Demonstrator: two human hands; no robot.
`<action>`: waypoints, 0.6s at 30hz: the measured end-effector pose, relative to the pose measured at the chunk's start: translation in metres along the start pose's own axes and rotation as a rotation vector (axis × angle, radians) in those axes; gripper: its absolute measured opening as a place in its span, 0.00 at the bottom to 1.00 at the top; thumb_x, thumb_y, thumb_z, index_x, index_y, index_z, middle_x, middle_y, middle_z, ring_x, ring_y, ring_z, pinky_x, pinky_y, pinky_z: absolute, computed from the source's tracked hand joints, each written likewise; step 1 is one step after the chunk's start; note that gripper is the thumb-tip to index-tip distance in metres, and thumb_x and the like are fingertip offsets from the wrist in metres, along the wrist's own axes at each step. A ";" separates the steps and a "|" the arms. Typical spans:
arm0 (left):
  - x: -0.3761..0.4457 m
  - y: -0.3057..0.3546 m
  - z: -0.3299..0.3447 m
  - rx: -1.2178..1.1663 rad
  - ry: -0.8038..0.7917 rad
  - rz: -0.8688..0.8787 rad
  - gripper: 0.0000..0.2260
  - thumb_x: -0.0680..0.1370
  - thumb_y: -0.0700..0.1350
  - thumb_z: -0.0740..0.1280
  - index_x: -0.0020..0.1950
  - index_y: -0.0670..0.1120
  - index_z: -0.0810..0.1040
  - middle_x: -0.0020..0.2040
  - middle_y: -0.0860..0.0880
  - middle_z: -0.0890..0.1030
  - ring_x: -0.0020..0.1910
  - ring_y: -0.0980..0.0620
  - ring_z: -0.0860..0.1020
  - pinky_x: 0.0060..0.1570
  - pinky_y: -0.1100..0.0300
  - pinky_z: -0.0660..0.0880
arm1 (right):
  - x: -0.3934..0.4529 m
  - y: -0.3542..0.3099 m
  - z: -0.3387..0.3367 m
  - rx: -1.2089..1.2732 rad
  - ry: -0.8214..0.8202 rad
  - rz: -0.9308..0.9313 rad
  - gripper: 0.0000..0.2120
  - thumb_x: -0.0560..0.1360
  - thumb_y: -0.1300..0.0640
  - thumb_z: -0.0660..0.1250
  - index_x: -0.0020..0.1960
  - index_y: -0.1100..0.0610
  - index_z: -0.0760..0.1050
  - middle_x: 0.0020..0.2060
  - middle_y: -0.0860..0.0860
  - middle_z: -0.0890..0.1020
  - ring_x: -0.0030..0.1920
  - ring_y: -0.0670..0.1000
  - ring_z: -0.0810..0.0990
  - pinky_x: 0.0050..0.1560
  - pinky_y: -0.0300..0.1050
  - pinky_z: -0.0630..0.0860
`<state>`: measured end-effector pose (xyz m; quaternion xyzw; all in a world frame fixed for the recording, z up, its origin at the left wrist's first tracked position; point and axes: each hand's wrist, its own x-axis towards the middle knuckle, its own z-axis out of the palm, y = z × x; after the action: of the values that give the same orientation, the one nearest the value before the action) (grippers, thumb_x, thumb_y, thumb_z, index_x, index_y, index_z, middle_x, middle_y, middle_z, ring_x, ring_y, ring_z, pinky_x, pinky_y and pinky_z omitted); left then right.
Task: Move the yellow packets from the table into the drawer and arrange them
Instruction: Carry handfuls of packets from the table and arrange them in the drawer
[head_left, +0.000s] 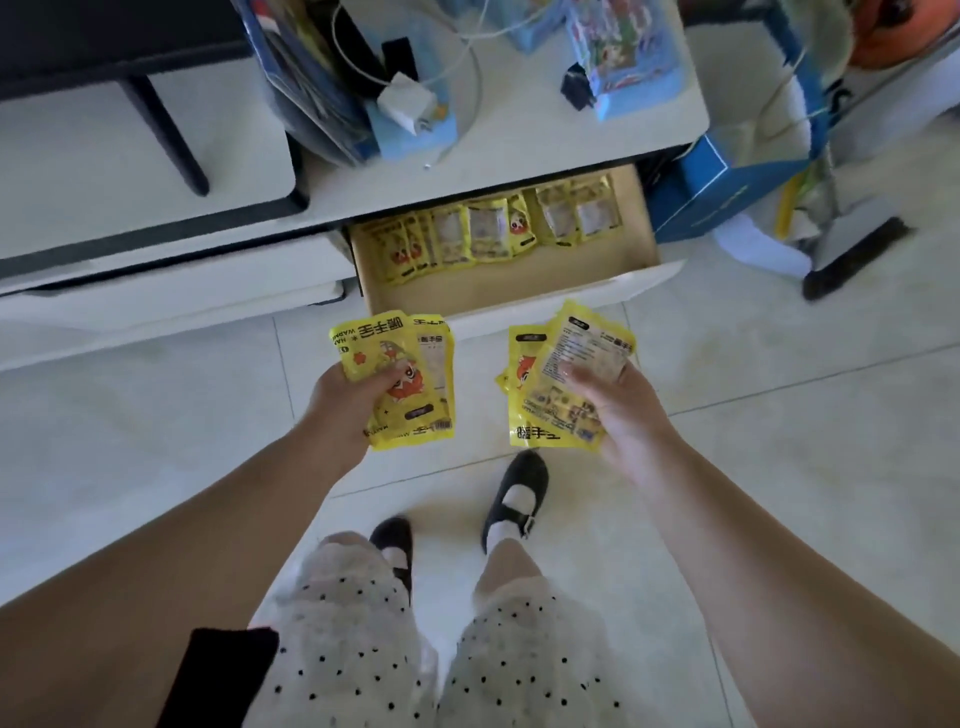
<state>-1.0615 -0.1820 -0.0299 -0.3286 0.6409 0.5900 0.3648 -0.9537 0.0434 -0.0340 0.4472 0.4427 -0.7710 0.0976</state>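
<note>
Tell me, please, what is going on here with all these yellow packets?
A person stands in front of an open drawer, holding a few yellow packets in each hand. The left hand grips a small stack, and the right hand holds a fanned bunch. More of the same packets already stand in a row along the back of the drawer, while its front part is still bare.

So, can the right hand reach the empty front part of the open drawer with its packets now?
Probably yes. The drawer stands open, its front floor is bare, and nothing lies between it and the right hand, which holds packets just before the drawer front.
</note>
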 end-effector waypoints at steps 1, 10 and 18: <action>0.014 0.004 0.007 -0.019 0.014 0.007 0.13 0.74 0.40 0.71 0.58 0.43 0.79 0.52 0.43 0.83 0.51 0.43 0.82 0.50 0.45 0.79 | 0.019 -0.008 0.000 -0.031 -0.005 0.007 0.20 0.66 0.60 0.74 0.57 0.58 0.76 0.54 0.61 0.82 0.55 0.63 0.82 0.56 0.65 0.77; 0.186 0.033 0.049 -0.084 0.033 0.046 0.15 0.74 0.41 0.71 0.60 0.44 0.78 0.51 0.45 0.84 0.48 0.46 0.83 0.44 0.48 0.80 | 0.227 -0.038 0.025 -0.300 0.001 -0.029 0.06 0.73 0.59 0.72 0.48 0.50 0.78 0.51 0.55 0.84 0.52 0.58 0.83 0.55 0.63 0.78; 0.345 0.034 0.074 -0.041 0.010 0.118 0.12 0.73 0.40 0.72 0.56 0.44 0.79 0.51 0.44 0.83 0.45 0.47 0.83 0.42 0.51 0.81 | 0.395 -0.027 0.041 -0.601 0.015 0.100 0.39 0.49 0.43 0.81 0.58 0.50 0.76 0.53 0.50 0.82 0.55 0.54 0.81 0.58 0.58 0.77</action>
<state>-1.2631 -0.1018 -0.3101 -0.3008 0.6487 0.6218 0.3194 -1.2228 0.1248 -0.3161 0.4251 0.6291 -0.5966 0.2599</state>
